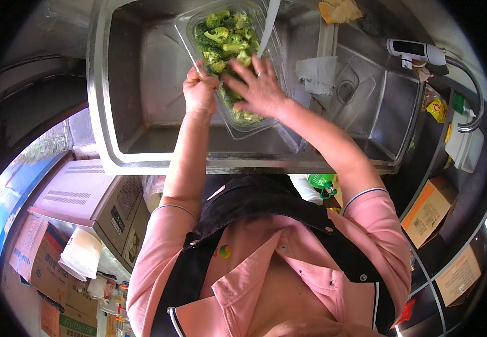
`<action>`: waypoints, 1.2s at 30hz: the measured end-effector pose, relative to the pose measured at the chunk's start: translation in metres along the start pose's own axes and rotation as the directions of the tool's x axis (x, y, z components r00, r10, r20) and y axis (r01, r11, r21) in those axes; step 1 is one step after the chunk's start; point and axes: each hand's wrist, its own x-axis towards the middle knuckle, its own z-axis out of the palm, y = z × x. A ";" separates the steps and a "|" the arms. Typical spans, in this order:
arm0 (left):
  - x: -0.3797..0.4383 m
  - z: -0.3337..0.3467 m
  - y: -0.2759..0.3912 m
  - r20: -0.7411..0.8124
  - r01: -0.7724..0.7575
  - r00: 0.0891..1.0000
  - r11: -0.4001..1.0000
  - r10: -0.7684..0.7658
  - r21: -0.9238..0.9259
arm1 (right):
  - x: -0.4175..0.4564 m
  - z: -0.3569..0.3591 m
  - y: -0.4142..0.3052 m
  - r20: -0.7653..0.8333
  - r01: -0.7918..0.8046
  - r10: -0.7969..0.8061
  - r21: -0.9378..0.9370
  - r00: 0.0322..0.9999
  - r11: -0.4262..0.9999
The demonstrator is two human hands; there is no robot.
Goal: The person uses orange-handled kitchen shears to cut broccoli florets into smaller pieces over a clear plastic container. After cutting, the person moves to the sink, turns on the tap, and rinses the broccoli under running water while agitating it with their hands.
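Note:
A clear plastic tray full of broccoli florets is tilted over the left basin of a steel double sink. My left hand grips the tray's left rim, thumb and fingers closed on it. With fingers spread, my right hand lies over the broccoli and is slightly blurred; a ring shows on one finger. Just above its fingertips a white stream or spout comes down over the tray's upper right side. What lies under my right palm is hidden.
A whitish cloth hangs over the divider between the basins. A clear lid or tray lies in the right basin. A curved metal faucet stands at the right, a yellowish sponge or cloth at the back. Cardboard boxes fill shelves at the right.

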 end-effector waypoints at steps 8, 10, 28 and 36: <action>0.003 0.001 0.010 0.046 -0.032 0.998 0.999 0.032 -0.004 | -0.011 -0.001 0.002 -0.140 0.054 -0.041 0.092 0.989 0.994; 0.001 0.004 0.013 0.046 -0.007 0.999 1.000 0.008 -0.024 | -0.016 -0.009 -0.002 -0.061 0.082 -0.075 0.128 0.995 0.988; 0.007 0.005 0.001 0.191 -0.075 0.979 0.997 0.066 0.036 | -0.003 0.001 0.002 0.086 -0.029 0.035 -0.066 0.996 0.997; 0.007 0.011 0.006 0.181 -0.051 0.983 0.998 0.042 0.044 | -0.002 0.016 0.006 -0.017 -0.043 0.042 -0.072 0.999 0.996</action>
